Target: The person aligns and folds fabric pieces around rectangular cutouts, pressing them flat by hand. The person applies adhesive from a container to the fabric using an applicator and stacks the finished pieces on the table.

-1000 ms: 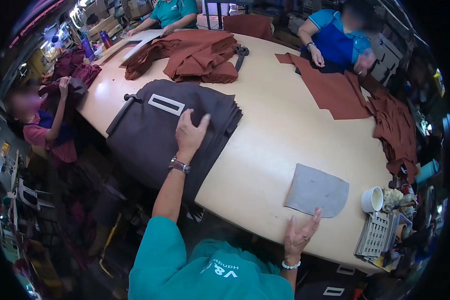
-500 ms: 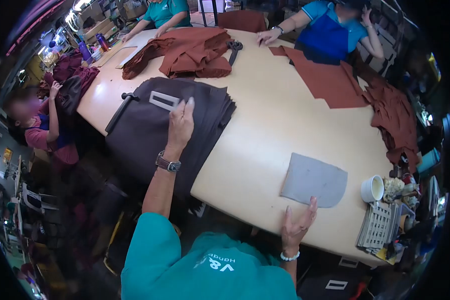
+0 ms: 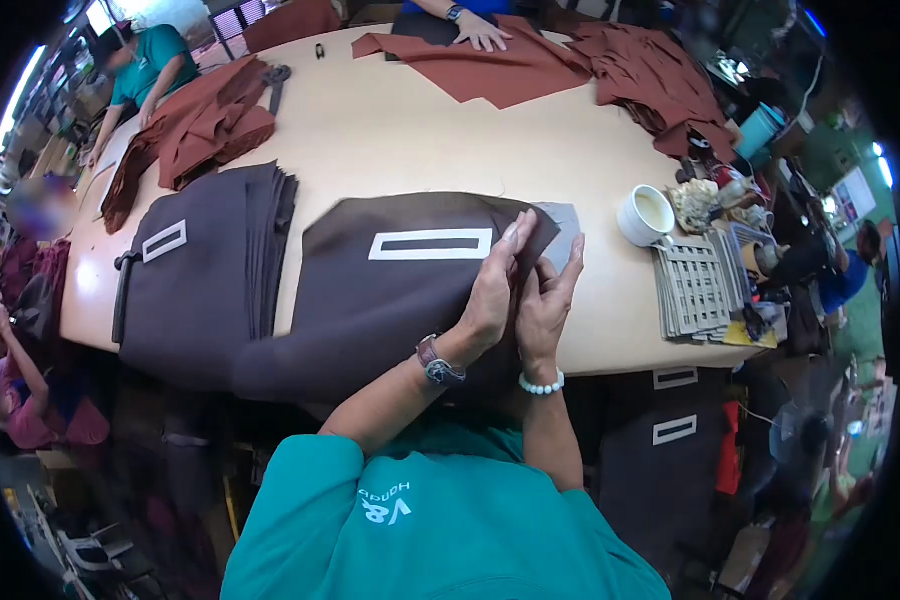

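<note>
A dark brown fabric panel (image 3: 410, 300) with a white rectangular frame (image 3: 430, 245) on it spreads over the table's near side, its lower part hanging off the front edge. My left hand (image 3: 492, 288), with a watch at the wrist, grips the panel near its right end. Just to the right, my right hand (image 3: 548, 305), with a beaded bracelet, is held up beside the fabric edge, fingers extended. Behind the hands a grey rounded template (image 3: 567, 222) lies on the table, mostly covered by the panel.
Left of the panel is a stack of dark brown fabric (image 3: 205, 250). A white cup (image 3: 646, 215) and stacked plastic lattices (image 3: 692, 288) stand at the right. Reddish-brown fabric (image 3: 485, 65) lies at the far side under a co-worker's hand (image 3: 482, 32). Other people stand at the left.
My left hand has moved right from the stack, bringing one dark brown panel across over the grey template. My right hand has risen beside it. The view has turned right.
</note>
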The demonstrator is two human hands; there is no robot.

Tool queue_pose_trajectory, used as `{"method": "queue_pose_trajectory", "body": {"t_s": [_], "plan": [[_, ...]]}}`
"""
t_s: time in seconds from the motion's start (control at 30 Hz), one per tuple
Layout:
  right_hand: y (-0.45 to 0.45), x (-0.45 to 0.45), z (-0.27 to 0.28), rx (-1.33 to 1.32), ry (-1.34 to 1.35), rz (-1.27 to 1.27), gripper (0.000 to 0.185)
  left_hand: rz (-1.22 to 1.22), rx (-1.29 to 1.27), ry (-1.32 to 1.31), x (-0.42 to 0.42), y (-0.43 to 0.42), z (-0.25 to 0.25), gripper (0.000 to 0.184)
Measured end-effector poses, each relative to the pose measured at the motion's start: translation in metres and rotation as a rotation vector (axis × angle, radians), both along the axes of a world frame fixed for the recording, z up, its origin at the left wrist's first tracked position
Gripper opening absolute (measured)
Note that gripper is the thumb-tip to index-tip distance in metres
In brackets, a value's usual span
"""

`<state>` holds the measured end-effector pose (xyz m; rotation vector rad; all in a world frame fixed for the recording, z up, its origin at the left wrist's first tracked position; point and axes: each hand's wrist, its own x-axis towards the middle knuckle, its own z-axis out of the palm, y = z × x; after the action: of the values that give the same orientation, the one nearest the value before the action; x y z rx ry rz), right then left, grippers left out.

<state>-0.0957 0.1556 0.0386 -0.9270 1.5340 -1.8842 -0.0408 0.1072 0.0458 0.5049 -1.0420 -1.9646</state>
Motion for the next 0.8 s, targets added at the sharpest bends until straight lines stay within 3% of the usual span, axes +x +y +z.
{"method": "queue_pose_trajectory", "body": {"t_s": [0.1,0.23,0.33,0.37,0.47,0.5,0.53,0.6,0.63,0.7,0.77,0.8], "plan": [[0.003,-0.015,-0.001,0.074,0.008,0.015,0.079,0.067,-0.03,-0.057,-0.01,0.005,-0.005,0.055],[0.009,-0.007,-0.017,0.034,0.164,0.03,0.078,0.069,0.041,0.053,-0.003,0.009,-0.025,0.06],[0.015,-0.007,-0.01,0.321,0.228,0.011,0.071,-0.011,0.247,0.062,0.005,0.012,-0.026,0.066],[0.015,-0.009,-0.005,0.348,0.217,-0.003,0.066,-0.005,0.204,0.013,0.008,0.013,-0.027,0.07],[0.007,-0.049,-0.048,0.085,0.491,-0.192,0.064,-0.043,-0.132,-0.274,0.027,0.01,-0.005,0.069],[0.012,-0.062,-0.041,0.154,0.462,-0.149,0.064,-0.024,-0.252,-0.292,0.035,0.003,-0.011,0.068],[0.017,-0.076,-0.033,0.222,0.434,-0.106,0.064,0.009,-0.495,-0.497,0.046,-0.009,-0.016,0.063],[0.018,-0.11,-0.035,0.279,0.65,-0.135,0.066,0.171,-1.005,-0.96,0.066,-0.024,-0.019,0.058],[0.016,-0.127,-0.038,0.264,0.757,-0.127,0.066,0.189,-1.131,-1.149,0.073,-0.031,-0.019,0.055],[0.007,-0.152,-0.035,0.31,0.898,-0.094,0.067,0.114,-1.156,-1.335,0.086,-0.038,-0.03,0.06],[-0.006,-0.174,-0.038,0.184,1.141,-0.122,0.071,0.094,-1.175,-1.412,0.094,-0.031,-0.037,0.063],[-0.012,-0.173,-0.03,0.326,1.116,-0.07,0.072,0.104,-1.186,-1.429,0.099,-0.022,-0.039,0.063]]}}
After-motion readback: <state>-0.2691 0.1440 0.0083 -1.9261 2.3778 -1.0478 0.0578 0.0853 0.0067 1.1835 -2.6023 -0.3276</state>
